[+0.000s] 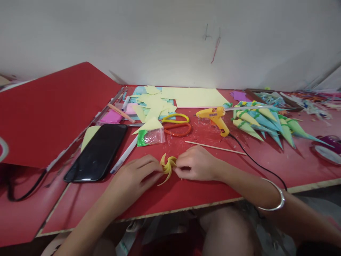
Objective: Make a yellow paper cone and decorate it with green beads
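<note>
Between my two hands, low over the red tabletop, is a small yellow flower-like piece with curled, pointed petals [168,166]. My left hand [142,174] pinches its left side, fingers closed. On the opposite side my right hand [195,163] has thumb and fingertips closed on the petals. A thin wooden stick [215,147] lies just beyond my right hand. Past my left hand are a small clear bag with a green patch [151,137] and a white pen-like tube [124,153].
A yellow glue gun [214,116] lies behind the stick, its black cord running to the front edge. Scissors [176,128] rest near yellow paper pieces [151,103]. Green-blue paper cones [261,121] are heaped right. A black phone [98,153] lies left, beside a raised red board [53,113].
</note>
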The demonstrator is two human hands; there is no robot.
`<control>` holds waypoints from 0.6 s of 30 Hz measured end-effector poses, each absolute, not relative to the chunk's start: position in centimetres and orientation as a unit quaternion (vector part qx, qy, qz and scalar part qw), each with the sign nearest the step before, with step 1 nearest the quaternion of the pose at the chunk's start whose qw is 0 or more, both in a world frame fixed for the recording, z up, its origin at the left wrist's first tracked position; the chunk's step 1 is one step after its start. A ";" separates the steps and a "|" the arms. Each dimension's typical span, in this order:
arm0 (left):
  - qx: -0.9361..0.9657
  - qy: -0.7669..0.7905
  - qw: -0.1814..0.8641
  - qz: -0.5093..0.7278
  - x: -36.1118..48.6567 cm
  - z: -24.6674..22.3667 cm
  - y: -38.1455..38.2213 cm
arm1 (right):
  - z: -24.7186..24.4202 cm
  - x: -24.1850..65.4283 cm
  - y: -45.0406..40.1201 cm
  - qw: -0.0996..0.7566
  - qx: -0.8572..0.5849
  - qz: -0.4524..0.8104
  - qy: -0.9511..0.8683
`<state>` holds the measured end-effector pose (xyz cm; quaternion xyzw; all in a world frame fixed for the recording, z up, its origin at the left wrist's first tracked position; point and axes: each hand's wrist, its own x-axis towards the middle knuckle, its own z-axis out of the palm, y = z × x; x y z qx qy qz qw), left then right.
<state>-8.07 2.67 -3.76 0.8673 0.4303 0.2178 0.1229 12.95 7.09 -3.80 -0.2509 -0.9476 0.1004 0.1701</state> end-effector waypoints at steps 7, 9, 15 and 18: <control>0.900 0.392 -0.025 0.189 -8.4 -4.2 2.7 | -3.9 13.1 7.1 0.157 -0.212 0.024 -0.964; 0.901 0.385 -0.057 0.190 -8.4 -4.2 2.6 | -3.9 13.1 7.1 0.156 -0.209 0.006 -0.965; 0.897 0.368 -0.152 0.192 -8.1 -3.6 2.3 | -3.8 13.2 7.0 0.194 -0.233 -0.023 -0.953; 0.891 0.365 -0.176 0.204 -8.0 -3.4 2.4 | -3.8 13.2 7.0 0.211 -0.233 -0.044 -0.948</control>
